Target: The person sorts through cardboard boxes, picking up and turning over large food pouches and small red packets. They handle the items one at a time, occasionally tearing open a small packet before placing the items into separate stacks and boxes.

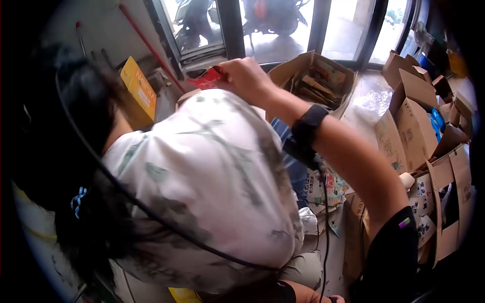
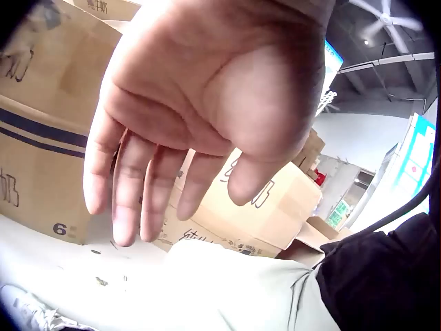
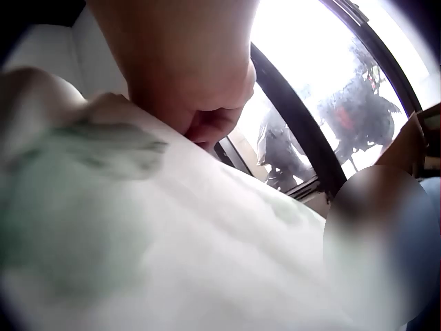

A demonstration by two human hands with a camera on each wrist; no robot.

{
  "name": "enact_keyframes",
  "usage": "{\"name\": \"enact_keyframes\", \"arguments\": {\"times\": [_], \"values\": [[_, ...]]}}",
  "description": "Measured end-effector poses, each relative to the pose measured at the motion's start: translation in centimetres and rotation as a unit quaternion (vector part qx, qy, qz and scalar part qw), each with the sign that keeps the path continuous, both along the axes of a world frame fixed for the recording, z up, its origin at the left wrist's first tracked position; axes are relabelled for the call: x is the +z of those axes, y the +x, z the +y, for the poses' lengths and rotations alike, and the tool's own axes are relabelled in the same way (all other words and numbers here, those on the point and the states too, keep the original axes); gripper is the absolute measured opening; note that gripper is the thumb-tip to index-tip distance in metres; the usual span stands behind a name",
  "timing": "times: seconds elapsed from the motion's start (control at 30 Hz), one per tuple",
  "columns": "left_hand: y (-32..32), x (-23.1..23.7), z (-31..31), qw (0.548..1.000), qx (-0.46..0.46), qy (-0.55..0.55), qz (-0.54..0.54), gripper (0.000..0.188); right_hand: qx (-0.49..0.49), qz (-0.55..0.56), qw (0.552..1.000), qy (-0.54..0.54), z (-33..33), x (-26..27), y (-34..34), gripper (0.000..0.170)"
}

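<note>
My right hand (image 1: pixel 247 78) reaches across the back of another person in a white shirt with a grey-green pattern (image 1: pixel 212 171). Its fingers pinch a shiny red packet (image 1: pixel 206 79) at the packet's right end. From the right wrist view the hand (image 3: pixel 207 114) shows curled behind the shirt, with the packet hidden. My left hand (image 2: pixel 200 110) hangs with its palm toward the camera and its fingers straight, holding nothing. Below it are a pale trouser leg (image 2: pixel 220 289) and printed cardboard boxes (image 2: pixel 262 200).
An open carton (image 1: pixel 331 70) with flattened cardboard inside stands by the glass doors (image 1: pixel 283 50). More opened boxes (image 1: pixel 411 121) crowd the right side, near clear plastic wrap (image 1: pixel 374 103). A yellow box (image 1: pixel 139 91) stands at the left wall. Printed sacks (image 1: pixel 326 189) lie beside the person.
</note>
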State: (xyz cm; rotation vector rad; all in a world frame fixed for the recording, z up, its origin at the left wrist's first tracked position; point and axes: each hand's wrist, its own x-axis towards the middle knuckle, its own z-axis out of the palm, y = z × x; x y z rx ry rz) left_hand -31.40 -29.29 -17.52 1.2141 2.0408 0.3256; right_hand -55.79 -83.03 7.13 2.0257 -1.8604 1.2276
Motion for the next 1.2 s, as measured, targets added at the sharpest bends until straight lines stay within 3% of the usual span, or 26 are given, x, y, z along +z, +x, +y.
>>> {"name": "enact_keyframes", "arguments": {"times": [0.03, 0.1, 0.27, 0.3, 0.33, 0.4, 0.53, 0.57, 0.6, 0.63, 0.67, 0.7, 0.73, 0.77, 0.87, 0.97, 1.2], "values": [[0.1, -0.2, 0.0, 1.000, -0.004, -0.007, 0.002, 0.026, -0.029, 0.036, 0.998, -0.046, 0.0, -0.3, 0.1, 0.017], [0.2, -0.6, 0.1, 1.000, -0.010, -0.019, 0.008, 0.026, -0.018, -0.106, 0.994, -0.022, -0.2, -0.7, -0.4, 0.017], [0.1, -3.6, 1.7, 0.998, -0.016, -0.055, 0.030, 0.027, -0.068, -0.238, 0.967, -0.058, 3.5, -1.2, -1.7, 0.016], [-0.1, -5.3, 3.0, 0.996, -0.016, -0.074, 0.038, 0.027, -0.067, -0.262, 0.961, -0.051, 5.1, -1.0, -1.6, 0.015], [0.0, -10.2, 6.0, 0.992, -0.013, -0.114, 0.048, 0.028, -0.067, -0.284, 0.955, -0.046, 6.7, -0.8, -1.8, 0.015], [-1.3, -2.2, -1.0, 0.994, -0.005, -0.092, 0.057, 0.028, -0.070, -0.275, 0.959, -0.030, 11.1, -1.0, -3.0, 0.015], [-1.1, -5.3, 2.2, 0.976, -0.090, -0.191, 0.054, 0.029, -0.132, -0.258, 0.957, -0.004, 21.2, 0.5, -2.4, 0.020], [-1.0, -1.2, -1.0, 0.985, -0.077, -0.127, 0.090, 0.030, -0.157, -0.270, 0.950, 0.011, 24.2, 1.2, -1.7, 0.021], [-0.7, -3.2, 1.9, 0.969, -0.125, -0.202, 0.074, 0.030, -0.176, -0.279, 0.944, 0.034, 27.7, 2.4, -0.7, 0.021], [0.4, -8.0, 4.7, 0.960, -0.154, -0.208, 0.105, 0.031, -0.195, -0.296, 0.934, 0.032, 30.7, 3.2, 0.2, 0.021], [0.9, -8.4, 5.4, 0.961, -0.148, -0.213, 0.100, 0.023, -0.217, -0.295, 0.930, 0.022, 33.5, 3.6, 0.8, 0.020], [0.8, -8.5, 5.9, 0.940, -0.147, -0.282, 0.123, 0.030, -0.238, -0.295, 0.925, 0.011, 36.4, 4.3, 1.9, 0.019], [1.6, -8.7, 5.9, 0.968, -0.116, -0.155, 0.156, 0.027, -0.272, -0.306, 0.912, 0.015, 39.4, 5.3, 3.2, 0.020], [1.0, -1.7, 3.2, 0.975, -0.123, -0.124, 0.137, 0.027, -0.309, -0.321, 0.895, 0.025, 42.2, 6.4, 4.9, 0.019], [1.3, 3.6, 3.6, 0.981, -0.142, -0.075, 0.105, 0.030, -0.393, -0.325, 0.860, 0.023, 50.4, 8.8, 10.3, 0.020], [2.9, 2.6, 5.5, 0.986, -0.112, -0.024, 0.120, 0.032, -0.480, -0.309, 0.821, 0.001, 58.1, 9.5, 15.8, 0.020], [3.9, 5.8, 8.7, 0.974, -0.183, -0.033, 0.129, 0.032, -0.563, -0.339, 0.750, -0.068, 69.9, 11.1, 28.9, 0.014]]}}
